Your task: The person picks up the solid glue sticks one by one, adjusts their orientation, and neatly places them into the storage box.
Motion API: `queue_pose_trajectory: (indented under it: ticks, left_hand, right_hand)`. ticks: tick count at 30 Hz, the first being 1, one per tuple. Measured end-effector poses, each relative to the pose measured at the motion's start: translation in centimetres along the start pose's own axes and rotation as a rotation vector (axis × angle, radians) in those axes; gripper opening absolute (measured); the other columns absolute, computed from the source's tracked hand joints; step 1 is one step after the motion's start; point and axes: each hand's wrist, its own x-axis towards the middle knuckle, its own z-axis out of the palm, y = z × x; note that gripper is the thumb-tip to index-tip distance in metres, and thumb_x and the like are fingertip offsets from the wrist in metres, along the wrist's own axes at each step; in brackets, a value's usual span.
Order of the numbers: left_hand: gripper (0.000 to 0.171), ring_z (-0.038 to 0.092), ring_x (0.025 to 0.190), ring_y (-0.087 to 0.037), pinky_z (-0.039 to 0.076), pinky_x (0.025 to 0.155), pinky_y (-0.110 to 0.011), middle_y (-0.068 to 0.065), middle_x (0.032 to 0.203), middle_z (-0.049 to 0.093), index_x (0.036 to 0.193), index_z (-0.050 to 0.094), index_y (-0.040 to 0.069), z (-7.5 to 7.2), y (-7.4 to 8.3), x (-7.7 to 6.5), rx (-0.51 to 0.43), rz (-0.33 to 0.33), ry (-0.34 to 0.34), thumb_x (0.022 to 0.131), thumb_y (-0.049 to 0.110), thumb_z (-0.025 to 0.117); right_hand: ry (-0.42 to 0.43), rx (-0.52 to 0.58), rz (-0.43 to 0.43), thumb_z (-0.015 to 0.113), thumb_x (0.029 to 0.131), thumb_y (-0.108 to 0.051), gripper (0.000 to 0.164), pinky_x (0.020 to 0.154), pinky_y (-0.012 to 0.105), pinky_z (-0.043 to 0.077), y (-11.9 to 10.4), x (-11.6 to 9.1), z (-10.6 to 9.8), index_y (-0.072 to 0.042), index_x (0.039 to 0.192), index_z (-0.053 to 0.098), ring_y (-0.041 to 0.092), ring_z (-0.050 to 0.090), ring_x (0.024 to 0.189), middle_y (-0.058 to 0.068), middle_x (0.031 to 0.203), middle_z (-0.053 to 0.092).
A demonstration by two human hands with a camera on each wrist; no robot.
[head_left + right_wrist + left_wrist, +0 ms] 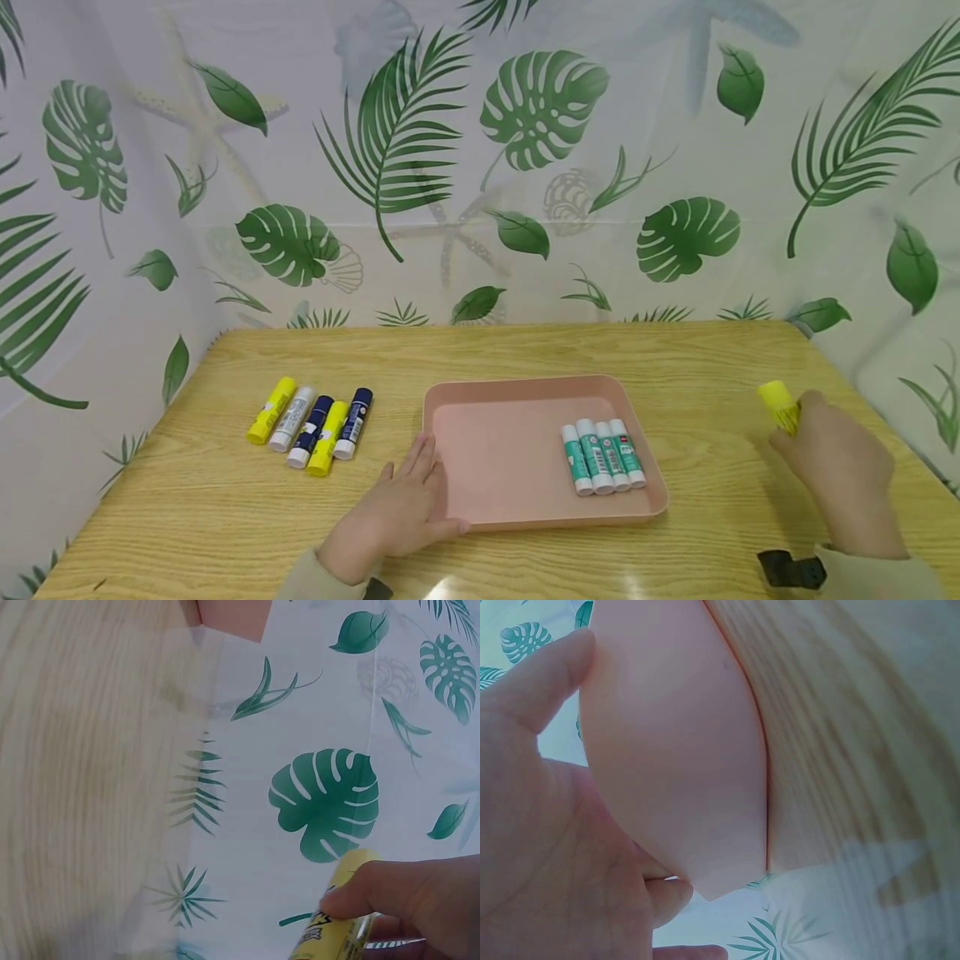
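Observation:
My right hand (843, 458) holds a yellow glue stick (778, 403) above the right side of the table. The right wrist view shows thumb and fingers pinching that yellow glue stick (330, 926) about its barrel. With fingers extended, my left hand (401, 508) rests against the front left corner of a pink tray (495, 454). In the left wrist view, thumb and fingers touch the wall of the pink tray (675, 757). Several green and white glue sticks (602, 457) lie side by side at the tray's right end.
Left of the tray, a slanted row of glue sticks lies on the wooden table (187, 517): a yellow one (272, 410), a white one (292, 419), a dark blue one (311, 432), another yellow one (327, 438) and another dark blue one (353, 424). A leaf-patterned cloth (600, 292) hangs behind.

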Motion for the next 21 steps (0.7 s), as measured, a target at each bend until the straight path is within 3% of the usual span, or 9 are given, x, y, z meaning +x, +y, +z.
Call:
queue_pose_trajectory:
  ticks: [9,21]
  left_hand:
    - [0.086,0.004,0.132,-0.032,0.021,0.095,-0.059,-0.023,0.143,0.01,0.132,0.034,-0.007,0.0,-0.1,0.1,-0.008,-0.001,-0.013,0.081,0.061,0.044]
    - [0.086,0.003,0.132,-0.033,0.02,0.095,-0.059,-0.023,0.143,0.009,0.132,0.034,-0.007,0.1,-0.1,0.1,-0.008,-0.002,-0.02,0.081,0.061,0.043]
  right_hand:
    - [0.258,0.028,-0.062,0.058,0.077,-0.016,0.041,0.035,0.04,0.033,-2.7,-1.1,-0.7,0.011,0.104,0.045,0.033,0.051,0.051,0.025,0.076,0.054]
    - [0.473,0.053,-0.216,0.063,0.071,-0.01,0.037,0.036,0.045,0.036,-6.8,-1.5,-0.1,0.01,0.099,0.051,0.037,0.051,0.056,0.027,0.078,0.055]
